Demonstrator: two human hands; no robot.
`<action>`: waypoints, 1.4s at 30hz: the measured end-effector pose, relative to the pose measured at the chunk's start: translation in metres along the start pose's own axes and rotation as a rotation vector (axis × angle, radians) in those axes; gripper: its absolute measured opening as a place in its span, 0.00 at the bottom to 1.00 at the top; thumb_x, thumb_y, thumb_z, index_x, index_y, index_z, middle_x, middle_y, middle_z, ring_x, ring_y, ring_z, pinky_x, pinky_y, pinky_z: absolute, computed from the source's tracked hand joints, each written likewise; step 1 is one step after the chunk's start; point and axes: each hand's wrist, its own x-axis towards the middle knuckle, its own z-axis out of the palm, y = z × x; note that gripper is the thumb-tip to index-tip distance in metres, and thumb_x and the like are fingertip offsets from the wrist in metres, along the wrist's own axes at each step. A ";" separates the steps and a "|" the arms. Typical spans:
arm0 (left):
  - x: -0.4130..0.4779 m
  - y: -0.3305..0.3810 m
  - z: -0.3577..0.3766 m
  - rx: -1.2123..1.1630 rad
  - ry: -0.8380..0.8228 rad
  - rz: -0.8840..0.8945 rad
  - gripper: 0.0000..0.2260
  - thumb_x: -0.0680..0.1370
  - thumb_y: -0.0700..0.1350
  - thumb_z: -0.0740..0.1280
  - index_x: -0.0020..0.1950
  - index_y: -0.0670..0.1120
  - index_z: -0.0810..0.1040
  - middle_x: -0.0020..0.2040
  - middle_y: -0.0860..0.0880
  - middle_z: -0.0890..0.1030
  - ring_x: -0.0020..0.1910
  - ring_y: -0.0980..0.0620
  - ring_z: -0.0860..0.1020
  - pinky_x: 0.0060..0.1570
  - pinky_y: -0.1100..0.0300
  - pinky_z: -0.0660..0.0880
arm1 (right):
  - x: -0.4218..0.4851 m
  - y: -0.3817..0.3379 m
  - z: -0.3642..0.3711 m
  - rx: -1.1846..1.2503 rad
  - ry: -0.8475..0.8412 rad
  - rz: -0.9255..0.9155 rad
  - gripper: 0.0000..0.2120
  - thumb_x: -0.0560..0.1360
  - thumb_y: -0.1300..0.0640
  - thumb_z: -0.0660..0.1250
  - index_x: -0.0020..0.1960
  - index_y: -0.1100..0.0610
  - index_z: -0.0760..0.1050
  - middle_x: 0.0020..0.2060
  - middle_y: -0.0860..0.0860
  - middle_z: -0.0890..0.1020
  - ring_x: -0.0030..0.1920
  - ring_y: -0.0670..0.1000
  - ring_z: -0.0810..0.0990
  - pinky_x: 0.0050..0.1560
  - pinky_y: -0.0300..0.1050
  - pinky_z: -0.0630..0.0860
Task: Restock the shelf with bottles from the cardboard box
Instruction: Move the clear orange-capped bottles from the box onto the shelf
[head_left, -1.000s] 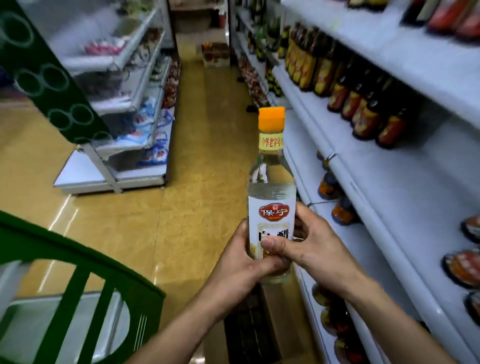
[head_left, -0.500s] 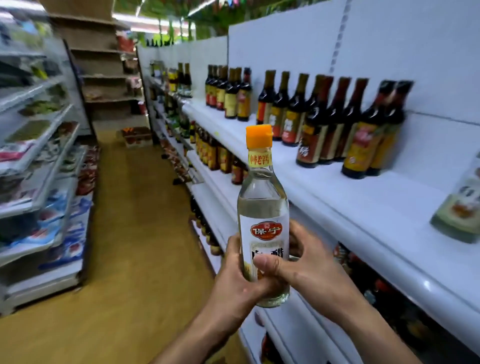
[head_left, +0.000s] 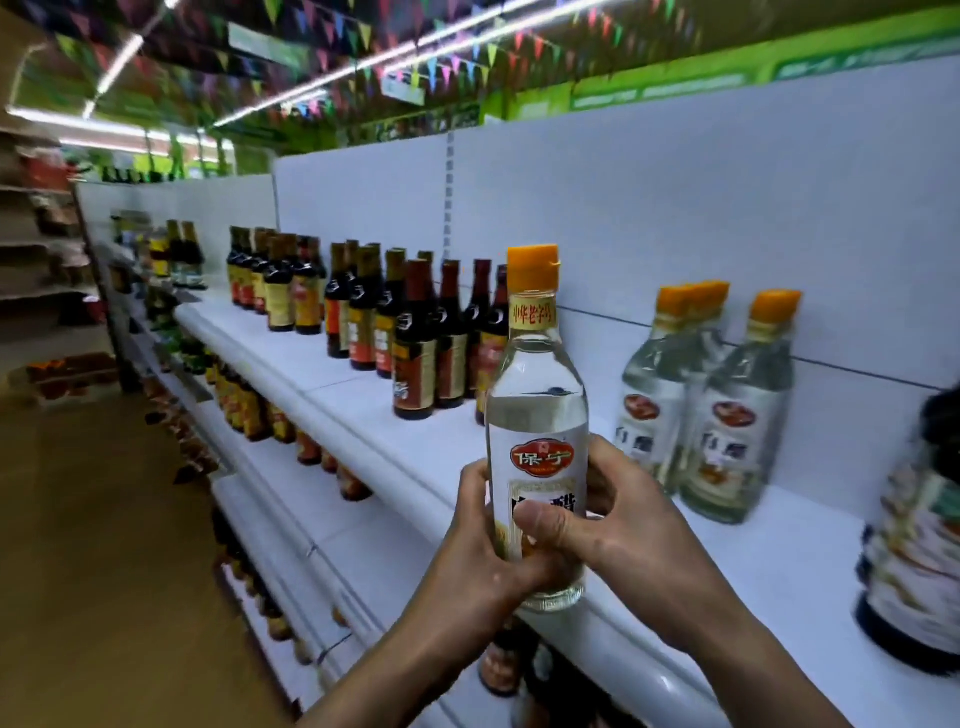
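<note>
Firmly, both hands (head_left: 483, 561) (head_left: 634, 540) grip the bottle (head_left: 537, 410) upright

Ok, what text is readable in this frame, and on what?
"中华老字号": yellow neck band of the held bottle.
"保宁": red logo on its label.
"醋": below the logo, rest hidden by the right hand.
Other clear bottles, dark bottles, green signs: too blurred.
</note>
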 end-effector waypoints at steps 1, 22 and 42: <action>0.005 0.001 0.008 0.003 -0.025 0.008 0.29 0.75 0.33 0.75 0.69 0.52 0.67 0.60 0.49 0.85 0.60 0.48 0.84 0.61 0.50 0.80 | -0.001 0.001 -0.008 -0.003 0.019 0.000 0.21 0.71 0.56 0.80 0.60 0.44 0.78 0.52 0.43 0.87 0.56 0.45 0.85 0.60 0.50 0.81; 0.100 -0.028 0.092 0.008 -0.470 0.000 0.32 0.73 0.32 0.76 0.70 0.55 0.68 0.60 0.56 0.85 0.60 0.55 0.84 0.57 0.60 0.80 | -0.005 0.057 -0.092 -0.043 0.443 0.168 0.23 0.71 0.58 0.80 0.62 0.46 0.78 0.52 0.45 0.88 0.56 0.47 0.86 0.59 0.53 0.82; 0.143 -0.049 0.060 0.424 -0.387 0.199 0.14 0.75 0.63 0.68 0.55 0.66 0.67 0.48 0.64 0.81 0.46 0.65 0.80 0.48 0.68 0.78 | 0.021 0.072 -0.089 -0.073 0.694 0.221 0.25 0.66 0.55 0.79 0.61 0.44 0.77 0.51 0.40 0.87 0.54 0.39 0.83 0.47 0.35 0.81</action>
